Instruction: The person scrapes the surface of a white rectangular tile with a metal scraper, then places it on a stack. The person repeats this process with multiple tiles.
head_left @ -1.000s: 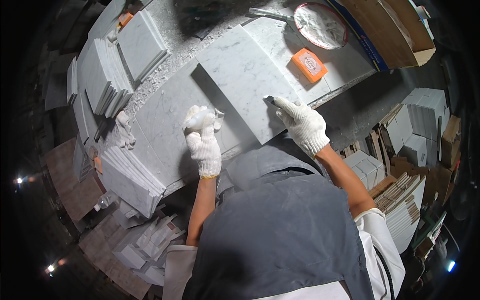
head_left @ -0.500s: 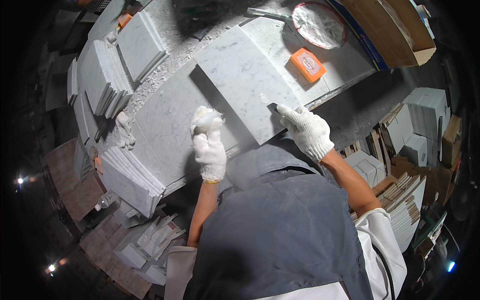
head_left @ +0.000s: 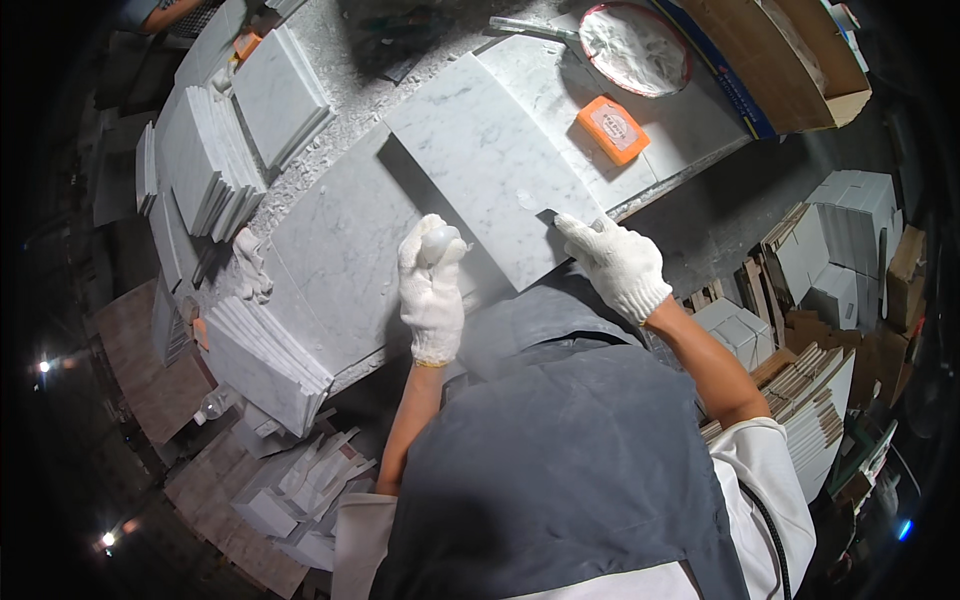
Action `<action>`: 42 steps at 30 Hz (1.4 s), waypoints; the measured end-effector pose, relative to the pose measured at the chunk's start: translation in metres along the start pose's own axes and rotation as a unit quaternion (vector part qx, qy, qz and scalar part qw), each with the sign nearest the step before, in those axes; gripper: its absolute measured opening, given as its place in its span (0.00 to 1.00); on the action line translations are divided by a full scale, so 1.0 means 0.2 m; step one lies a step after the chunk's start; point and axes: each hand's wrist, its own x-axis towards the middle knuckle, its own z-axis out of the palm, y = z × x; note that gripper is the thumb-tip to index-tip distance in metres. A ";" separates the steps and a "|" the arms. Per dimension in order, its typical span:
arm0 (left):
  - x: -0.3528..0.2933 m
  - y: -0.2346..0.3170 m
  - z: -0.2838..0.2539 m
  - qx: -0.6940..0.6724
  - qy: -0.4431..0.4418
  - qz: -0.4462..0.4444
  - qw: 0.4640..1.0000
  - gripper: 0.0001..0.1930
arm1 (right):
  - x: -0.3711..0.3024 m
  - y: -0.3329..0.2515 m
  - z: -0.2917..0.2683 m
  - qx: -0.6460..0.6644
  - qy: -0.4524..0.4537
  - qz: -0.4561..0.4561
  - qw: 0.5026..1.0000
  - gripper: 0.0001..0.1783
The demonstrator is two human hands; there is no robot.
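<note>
A white marble tile (head_left: 485, 150) with grey veins lies in front of me, its near end raised over the slab beneath. Wrapped in a white knit glove, my left hand (head_left: 433, 305) is closed around a small translucent white bottle (head_left: 438, 243), just left of the tile. My right hand (head_left: 622, 268), gloved too, rests at the tile's near right edge. Its fingers are closed on a thin dark blade-like tool (head_left: 546, 215), mostly hidden by the glove. Beside that tool a small glossy clear patch (head_left: 529, 200) shows on the tile.
To the right lie an orange block (head_left: 614, 130), a red-rimmed round pan of white powder (head_left: 635, 48) and an open cardboard box (head_left: 790, 60). Stacked marble tiles (head_left: 215, 160) stand at left, with a crumpled white glove (head_left: 252, 265) nearby. Another person's arm (head_left: 170, 14) shows at far left.
My left hand has shifted slightly right and turned, so the bottle's rounded end faces up more. The right hand stays almost still. An arm has appeared at the top left.
</note>
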 end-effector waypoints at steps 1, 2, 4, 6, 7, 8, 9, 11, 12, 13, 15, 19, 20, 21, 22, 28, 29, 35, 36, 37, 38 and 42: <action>0.00 -0.01 0.00 0.001 -0.004 0.018 1.000 0.23 | 0.00 0.00 -0.01 0.044 -0.001 0.003 0.999 0.24; 0.01 -0.02 0.00 0.026 -0.005 0.034 0.999 0.23 | -0.01 0.01 -0.02 0.047 -0.013 0.025 0.998 0.23; 0.01 -0.05 0.00 0.074 -0.008 0.062 0.995 0.23 | -0.01 0.00 -0.02 0.076 -0.036 0.076 0.994 0.21; 0.02 -0.06 0.01 0.127 -0.017 0.070 0.989 0.24 | -0.01 0.00 0.00 0.067 0.027 0.090 0.993 0.21; 0.02 -0.07 0.02 0.142 -0.021 0.045 0.989 0.24 | -0.01 -0.01 0.01 0.062 0.044 0.118 0.990 0.21; 0.03 -0.07 0.02 0.247 -0.019 0.115 0.962 0.24 | -0.01 -0.01 0.02 0.086 0.072 0.099 0.989 0.21; 0.03 -0.06 0.03 0.337 -0.017 0.155 0.929 0.24 | 0.00 0.00 0.04 0.111 0.078 0.103 0.985 0.21; 0.05 -0.05 0.05 0.447 -0.015 0.203 0.871 0.25 | 0.00 0.01 0.07 0.139 0.092 0.101 0.981 0.21; 0.05 -0.05 0.06 0.470 -0.016 0.211 0.857 0.25 | 0.00 0.02 0.08 0.142 0.100 0.096 0.980 0.21; 0.06 -0.04 0.07 0.492 -0.015 0.217 0.843 0.25 | 0.00 0.03 0.09 0.150 0.113 0.088 0.978 0.21; 0.06 -0.03 0.09 0.527 -0.010 0.238 0.816 0.24 | 0.01 0.04 0.10 0.161 0.103 0.099 0.977 0.21; 0.07 -0.01 0.13 0.574 -0.015 0.248 0.780 0.24 | 0.01 0.05 0.10 0.173 0.114 0.098 0.973 0.21; 0.07 -0.01 0.13 0.584 -0.015 0.260 0.769 0.23 | 0.02 0.04 0.09 0.167 0.115 0.092 0.975 0.21; 0.07 0.00 0.14 0.594 -0.012 0.266 0.759 0.23 | 0.02 0.04 0.09 0.167 0.115 0.089 0.975 0.21; 0.08 0.00 0.14 0.603 -0.008 0.272 0.750 0.23 | 0.02 0.04 0.08 0.169 0.111 0.095 0.975 0.21; 0.11 -0.02 0.14 0.615 -0.014 0.287 0.735 0.19 | 0.01 0.04 0.05 0.201 0.068 0.091 0.973 0.22; 0.11 -0.02 0.14 0.618 -0.024 0.277 0.736 0.23 | 0.01 0.04 0.04 0.199 0.059 0.098 0.973 0.22; 0.11 -0.04 0.13 0.630 -0.032 0.282 0.722 0.28 | 0.02 0.04 0.08 0.189 0.139 0.078 0.969 0.21; 0.11 -0.04 0.14 0.636 -0.030 0.284 0.716 0.27 | 0.02 0.04 0.08 0.186 0.140 0.079 0.969 0.21; 0.11 -0.04 0.14 0.641 -0.029 0.285 0.712 0.26 | 0.02 0.04 0.08 0.194 0.138 0.088 0.967 0.22; 0.11 -0.04 0.14 0.647 -0.033 0.281 0.708 0.25 | 0.02 0.04 0.09 0.188 0.140 0.082 0.969 0.22; 0.13 -0.04 0.16 0.648 0.002 0.321 0.691 0.18 | 0.01 0.04 0.08 0.201 0.131 0.096 0.966 0.22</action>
